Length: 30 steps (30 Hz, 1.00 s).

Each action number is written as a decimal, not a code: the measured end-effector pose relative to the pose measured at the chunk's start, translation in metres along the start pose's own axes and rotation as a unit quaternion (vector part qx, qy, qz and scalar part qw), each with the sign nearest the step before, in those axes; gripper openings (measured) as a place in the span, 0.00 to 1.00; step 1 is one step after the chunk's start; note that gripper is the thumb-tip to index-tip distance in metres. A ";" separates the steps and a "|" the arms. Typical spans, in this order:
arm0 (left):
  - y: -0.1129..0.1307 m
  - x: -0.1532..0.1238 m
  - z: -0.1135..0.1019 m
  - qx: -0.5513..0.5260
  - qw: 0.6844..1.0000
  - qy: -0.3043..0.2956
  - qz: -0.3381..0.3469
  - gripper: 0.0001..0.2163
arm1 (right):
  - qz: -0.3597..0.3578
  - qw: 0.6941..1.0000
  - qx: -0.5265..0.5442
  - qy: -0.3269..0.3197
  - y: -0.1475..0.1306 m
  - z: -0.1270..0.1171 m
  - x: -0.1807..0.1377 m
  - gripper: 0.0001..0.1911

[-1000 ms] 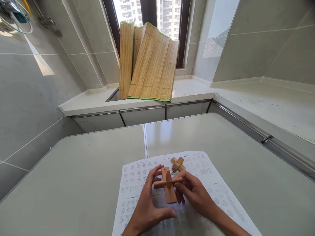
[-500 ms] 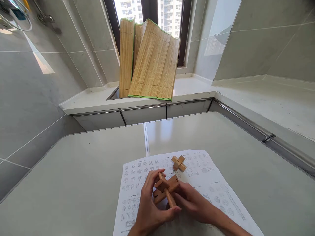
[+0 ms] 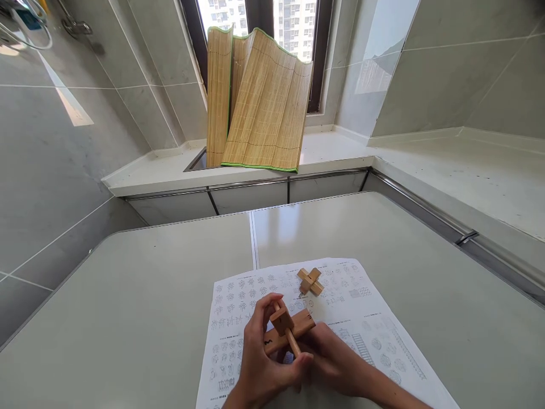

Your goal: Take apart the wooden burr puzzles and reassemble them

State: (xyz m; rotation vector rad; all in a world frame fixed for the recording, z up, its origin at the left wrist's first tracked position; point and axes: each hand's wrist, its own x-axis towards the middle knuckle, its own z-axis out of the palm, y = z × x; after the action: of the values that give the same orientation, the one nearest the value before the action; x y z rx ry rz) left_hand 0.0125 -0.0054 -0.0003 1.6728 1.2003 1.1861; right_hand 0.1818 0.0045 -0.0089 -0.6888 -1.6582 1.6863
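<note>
left hand [image 3: 259, 372], right hand [image 3: 338, 363] together, clamped on wooden puzzle [image 3: 290, 332] above printed sheet [image 3: 370, 321] on surface [image 3: 149, 301]. puzzle rotated since a second ago: flat bar now slants sideways. small cross [image 3: 310, 281] unmoved.

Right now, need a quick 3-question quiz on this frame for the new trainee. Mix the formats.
1. True or false: the small wooden cross lies off the paper sheet.
2. Look at the left hand and the right hand. Which holds the big wooden puzzle? A) left only B) right only C) both
3. Fill in: the thing standing on the counter in front of the window is a ___ mat.

Key
1. False: the cross rests on the sheet.
2. C: fingers of both hands grip it above the sheet.
3. Bamboo: the bamboo mat.
</note>
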 end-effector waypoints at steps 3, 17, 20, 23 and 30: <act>0.002 0.001 0.001 -0.024 1.000 0.000 -0.002 0.35 | -0.021 0.999 -0.037 0.033 0.009 0.000 -0.001 0.22; 0.002 0.002 -0.005 0.021 1.000 0.017 0.015 0.32 | -0.018 0.995 0.042 0.085 -0.009 -0.022 -0.001 0.21; 0.002 0.003 -0.007 0.048 0.999 0.002 0.018 0.34 | 0.028 0.991 0.090 0.091 -0.005 -0.026 -0.001 0.26; 0.005 0.006 -0.008 0.061 0.997 -0.024 0.027 0.36 | 0.096 0.985 0.132 0.059 0.000 -0.023 0.000 0.31; 0.008 0.008 -0.006 0.007 1.000 0.002 0.017 0.39 | 0.175 0.933 0.312 0.041 0.010 -0.014 0.001 0.28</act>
State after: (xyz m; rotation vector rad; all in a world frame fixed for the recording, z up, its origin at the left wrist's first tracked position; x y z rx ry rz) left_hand 0.0102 0.0003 0.0108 1.7095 1.1887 1.2042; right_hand 0.1910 0.0148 -0.0200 -0.7405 -0.8775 2.2437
